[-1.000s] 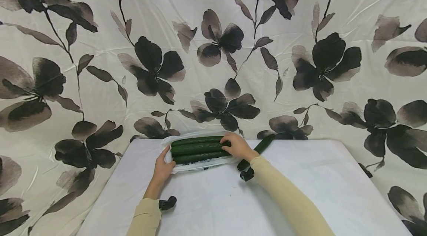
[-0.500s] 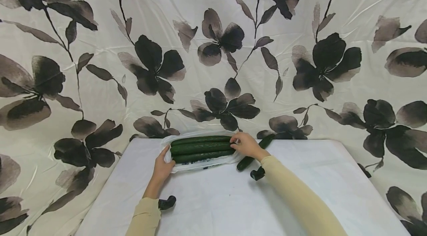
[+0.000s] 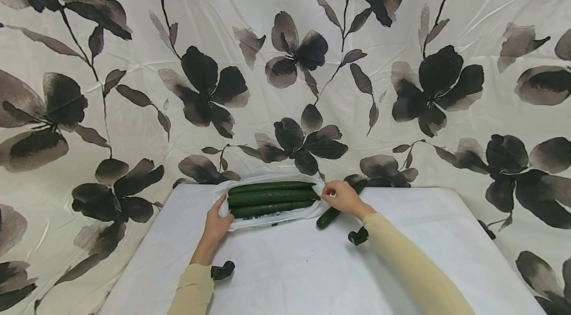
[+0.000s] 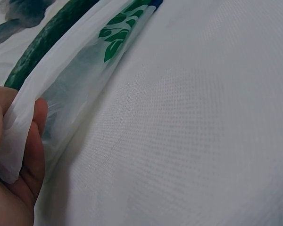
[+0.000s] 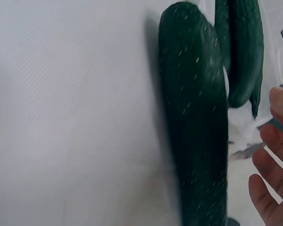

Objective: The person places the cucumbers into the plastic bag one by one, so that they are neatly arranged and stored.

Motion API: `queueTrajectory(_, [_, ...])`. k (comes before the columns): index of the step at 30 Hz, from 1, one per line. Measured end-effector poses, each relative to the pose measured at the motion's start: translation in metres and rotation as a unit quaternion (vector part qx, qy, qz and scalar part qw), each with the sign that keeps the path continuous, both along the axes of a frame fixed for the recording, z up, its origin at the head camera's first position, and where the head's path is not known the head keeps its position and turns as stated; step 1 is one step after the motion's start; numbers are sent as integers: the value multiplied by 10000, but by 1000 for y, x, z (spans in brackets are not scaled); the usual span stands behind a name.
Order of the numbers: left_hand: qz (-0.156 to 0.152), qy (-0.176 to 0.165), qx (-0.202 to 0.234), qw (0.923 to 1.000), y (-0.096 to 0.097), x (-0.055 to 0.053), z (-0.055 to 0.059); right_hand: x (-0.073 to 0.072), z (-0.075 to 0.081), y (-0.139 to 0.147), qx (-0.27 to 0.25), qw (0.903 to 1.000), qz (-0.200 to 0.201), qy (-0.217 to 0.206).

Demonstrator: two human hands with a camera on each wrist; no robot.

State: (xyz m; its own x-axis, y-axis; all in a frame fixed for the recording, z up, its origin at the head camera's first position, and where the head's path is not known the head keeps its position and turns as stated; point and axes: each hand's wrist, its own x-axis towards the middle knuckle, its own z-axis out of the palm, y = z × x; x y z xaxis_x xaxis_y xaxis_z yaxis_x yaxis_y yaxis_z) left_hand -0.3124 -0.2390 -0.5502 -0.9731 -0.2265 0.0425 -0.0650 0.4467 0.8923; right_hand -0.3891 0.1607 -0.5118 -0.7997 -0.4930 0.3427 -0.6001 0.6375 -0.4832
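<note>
Three long dark-green cucumbers (image 3: 272, 197) lie side by side in a white plastic bag (image 3: 267, 223) at the table's back edge. With thumb and fingers, my left hand (image 3: 217, 223) pinches the bag's rim at its left end; the left wrist view shows the thin plastic (image 4: 19, 136) between them. Just off the cucumbers' right ends is my right hand (image 3: 345, 197), its fingers loosely bent and apart in the right wrist view, holding nothing. Another cucumber (image 3: 327, 218) lies slantwise on the table below that hand, outside the bag, partly hidden by it.
A white-covered table (image 3: 285, 275) extends toward me. Behind it hangs a pale cloth (image 3: 357, 146) printed with dark flowers. Black wrist cameras (image 3: 223, 270) are worn on both arms. Green leaf print (image 4: 118, 35) marks the bag's side.
My right hand has let go of the cucumbers in the bag and drawn back to the right, uncovering their ends. My left hand stays on the bag.
</note>
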Motion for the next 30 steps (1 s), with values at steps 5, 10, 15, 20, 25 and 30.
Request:
queueTrajectory(5, [-49, -9, 5, 10000, 0, 2, 1, 2, -5, 12, -59, 9999, -139, -67])
queueTrajectory(10, [-102, -4, 4, 9999, 0, 4, 0, 2, -9, 25, -99, 9995, -277, -122])
queueTrajectory(15, [-96, 13, 26, 10000, -1, 3, 0, 2, -8, 35, -188, 9991, -344, -173])
queueTrajectory(20, [-99, 8, 17, 9999, 0, 2, -1, 2, -6, 47, -142, 9983, -417, -389])
queueTrajectory(25, [-78, -34, 40, 10000, 0, 2, -2, -2, -10, 57, 83, 9980, -477, -408])
queueTrajectory(30, [-96, -26, 39, 9999, 0, 2, -3, -6, -16, 66, 222, 9979, -464, -399])
